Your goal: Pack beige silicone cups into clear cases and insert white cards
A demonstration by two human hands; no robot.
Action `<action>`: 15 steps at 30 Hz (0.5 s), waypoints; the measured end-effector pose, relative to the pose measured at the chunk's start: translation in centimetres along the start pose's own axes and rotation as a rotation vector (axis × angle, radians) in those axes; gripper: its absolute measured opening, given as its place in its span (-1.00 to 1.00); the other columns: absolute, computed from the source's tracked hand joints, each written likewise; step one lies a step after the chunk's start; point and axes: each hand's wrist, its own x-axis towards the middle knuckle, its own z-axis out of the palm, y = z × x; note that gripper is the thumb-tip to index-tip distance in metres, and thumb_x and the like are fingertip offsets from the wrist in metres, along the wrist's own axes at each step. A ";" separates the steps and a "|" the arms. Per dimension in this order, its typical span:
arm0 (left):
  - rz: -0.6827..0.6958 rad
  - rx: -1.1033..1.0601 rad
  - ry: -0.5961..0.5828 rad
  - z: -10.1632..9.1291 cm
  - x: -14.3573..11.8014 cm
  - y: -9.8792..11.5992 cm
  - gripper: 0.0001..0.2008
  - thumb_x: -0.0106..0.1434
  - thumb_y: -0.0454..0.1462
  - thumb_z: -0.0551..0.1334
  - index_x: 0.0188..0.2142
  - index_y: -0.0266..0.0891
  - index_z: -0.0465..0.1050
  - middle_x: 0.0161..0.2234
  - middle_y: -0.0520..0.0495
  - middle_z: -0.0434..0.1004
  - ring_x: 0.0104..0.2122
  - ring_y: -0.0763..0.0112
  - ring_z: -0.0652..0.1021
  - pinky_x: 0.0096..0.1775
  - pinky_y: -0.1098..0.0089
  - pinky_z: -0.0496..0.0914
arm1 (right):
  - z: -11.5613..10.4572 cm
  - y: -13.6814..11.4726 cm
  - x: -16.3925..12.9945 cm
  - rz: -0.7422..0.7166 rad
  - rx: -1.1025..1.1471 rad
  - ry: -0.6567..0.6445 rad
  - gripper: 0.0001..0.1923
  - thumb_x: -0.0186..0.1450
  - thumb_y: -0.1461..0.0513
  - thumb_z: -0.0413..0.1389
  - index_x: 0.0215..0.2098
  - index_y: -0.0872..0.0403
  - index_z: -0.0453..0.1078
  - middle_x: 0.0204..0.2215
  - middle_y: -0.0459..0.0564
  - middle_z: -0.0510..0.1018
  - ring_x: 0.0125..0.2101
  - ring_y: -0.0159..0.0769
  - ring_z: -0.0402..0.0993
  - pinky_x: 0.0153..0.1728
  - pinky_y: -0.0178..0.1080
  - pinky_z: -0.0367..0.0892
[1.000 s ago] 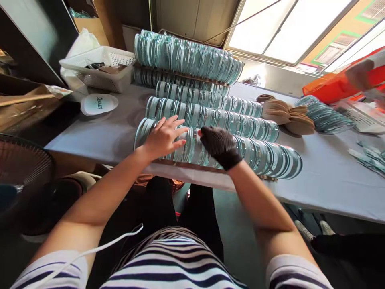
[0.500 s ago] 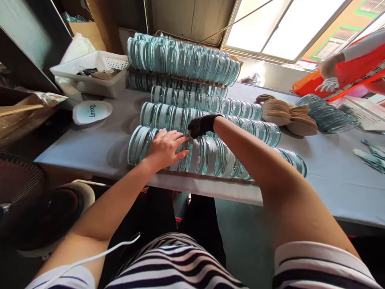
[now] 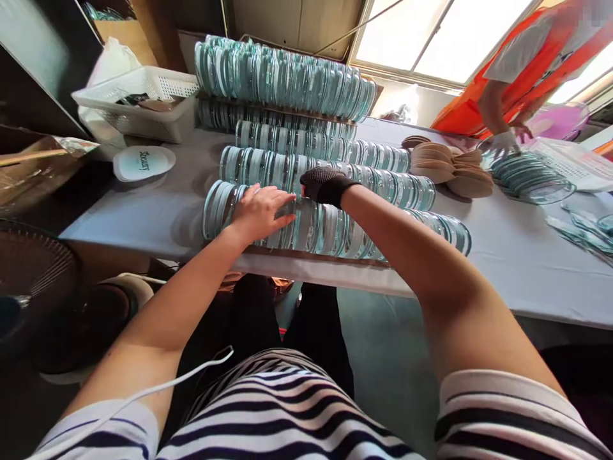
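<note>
My bare left hand point(image 3: 265, 209) lies over the left part of the front row of round glass discs point(image 3: 330, 231), its fingers spread and thumb apart. Just right of it, my right hand point(image 3: 325, 185), in a black glove, is curled at the top edge of the same row. What its fingers hold, if anything, is hidden behind the glove. The discs stand on edge, packed side by side, with pale strips between many of them. A second row point(image 3: 258, 167) of such discs runs close behind both hands.
Further rows of discs point(image 3: 287, 73) stand at the back. A white basket point(image 3: 179, 96) and a white printed card point(image 3: 143, 164) lie left. Brown round pads point(image 3: 431, 160) and a glass stack point(image 3: 531, 176) lie right, where a co-worker's gloved hand point(image 3: 504, 144) reaches. A fan point(image 3: 38, 281) stands lower left.
The right hand has turned so more of the glove's back shows. The left hand stays on the front row. The co-worker has leaned in, lowering a hand onto the right glass stack.
</note>
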 end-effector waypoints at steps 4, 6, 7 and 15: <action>-0.011 -0.030 -0.005 0.1 0.1 0.1 -0.50 0.33 0.06 0.07 0.17 0.00 0.36 0.16 -0.02 0.43 0.20 0.12 0.34 0.28 -0.02 -0.02 | 3.5 -4.0 -6.8 0.177 0.144 0.159 -0.63 0.41 0.17 -0.11 -0.03 0.16 0.44 -0.21 0.21 0.61 -0.18 -0.11 0.56 -0.25 -0.23 0.35; -0.013 -0.037 -0.001 0.1 0.1 0.0 -0.51 0.33 0.06 0.08 0.17 -0.01 0.36 0.16 -0.03 0.43 0.19 0.12 0.34 0.28 -0.02 -0.02 | 6.7 -6.8 -9.2 0.203 0.185 0.180 -0.59 0.45 0.17 -0.20 0.00 0.15 0.41 -0.22 0.21 0.60 -0.22 -0.12 0.56 -0.26 -0.21 0.36; -0.017 -0.039 -0.001 0.0 0.0 0.0 -0.51 0.32 0.05 0.08 0.17 -0.01 0.37 0.16 -0.03 0.43 0.19 0.13 0.34 0.28 -0.02 -0.03 | 8.4 -8.2 -10.0 0.209 0.191 0.154 -0.58 0.45 0.19 -0.24 0.01 0.14 0.41 -0.21 0.22 0.60 -0.22 -0.11 0.56 -0.26 -0.19 0.36; -0.020 -0.150 -0.025 -2.0 1.4 1.3 -0.57 0.37 -0.05 0.07 0.13 -0.10 0.41 0.17 -0.08 0.40 0.19 0.18 0.36 0.22 0.04 0.14 | 11.0 -5.1 -11.8 0.208 0.315 0.200 -0.54 0.44 0.15 -0.22 0.12 -0.01 0.42 -0.08 0.14 0.59 -0.14 -0.13 0.53 -0.18 -0.20 0.35</action>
